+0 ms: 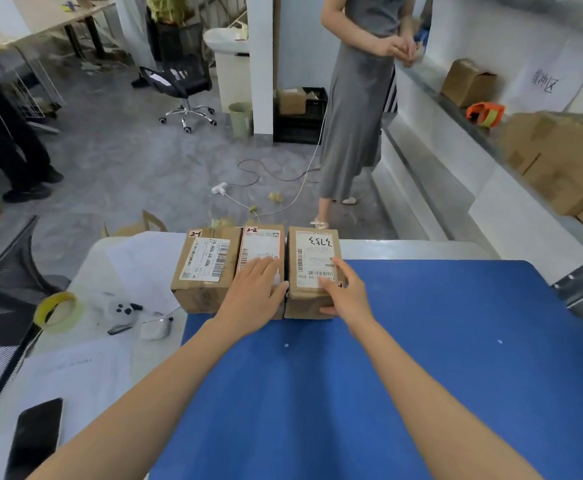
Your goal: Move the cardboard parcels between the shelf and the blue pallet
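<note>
Three cardboard parcels stand side by side at the far left edge of the blue pallet (pixel 387 358). The left parcel (pixel 204 268) carries a barcode label. My left hand (pixel 253 292) lies flat with straight fingers on top of the middle parcel (pixel 260 245). My right hand (pixel 343 294) grips the near right corner of the right parcel (pixel 312 258), fingers on its top and thumb on its front face. More cardboard parcels (pixel 560 161) are stacked on the shelf (pixel 456 109) at the right.
A person in a grey dress (pixel 352 116) stands just beyond the parcels. On the white table at left lie a yellow tape roll (pixel 58 311), a phone (pixel 35 438), papers and small devices. An office chair (pixel 182 88), a cable and another person's legs (pixel 13 147) occupy the floor.
</note>
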